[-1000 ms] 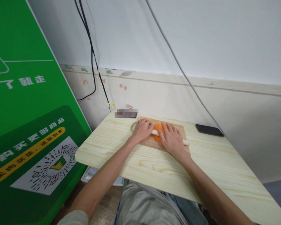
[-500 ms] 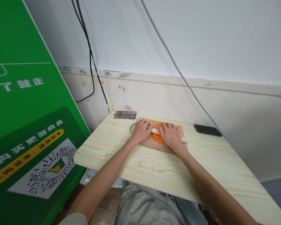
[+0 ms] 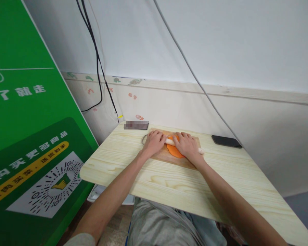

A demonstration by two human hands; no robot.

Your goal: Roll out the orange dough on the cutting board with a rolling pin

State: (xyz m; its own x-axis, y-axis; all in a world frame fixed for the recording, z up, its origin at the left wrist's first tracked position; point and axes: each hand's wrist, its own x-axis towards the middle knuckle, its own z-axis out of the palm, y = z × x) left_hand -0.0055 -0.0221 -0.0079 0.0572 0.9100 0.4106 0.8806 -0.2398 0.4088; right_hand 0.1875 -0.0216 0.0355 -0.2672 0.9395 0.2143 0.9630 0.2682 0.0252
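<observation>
Both of my hands rest on a pale wooden rolling pin (image 3: 170, 141). My left hand (image 3: 154, 141) curls over its left end, and my right hand (image 3: 187, 146) lies over its right part, fingers bent forward; the pin's tip sticks out past it. Beneath the pin is a flat orange sheet (image 3: 175, 152) of what looks like dough or clay, partly covered by the pin and my right hand. The sheet lies on a brown wooden board (image 3: 163, 157). A metal loop (image 3: 143, 139) shows at the board's left side, beside my left hand.
The pale wood-grain table (image 3: 113, 164) stands against a white wall (image 3: 169, 106). A black phone (image 3: 226, 141) lies at the back right, and a dark flat object (image 3: 136, 125), partly blurred out, at the back left. A green printed panel (image 3: 23, 116) rises on the left; cables (image 3: 99, 61) hang nearby.
The rolling pin and my hands have shifted slightly away from me over the orange sheet. A little more of the sheet shows on the near side of the pin.
</observation>
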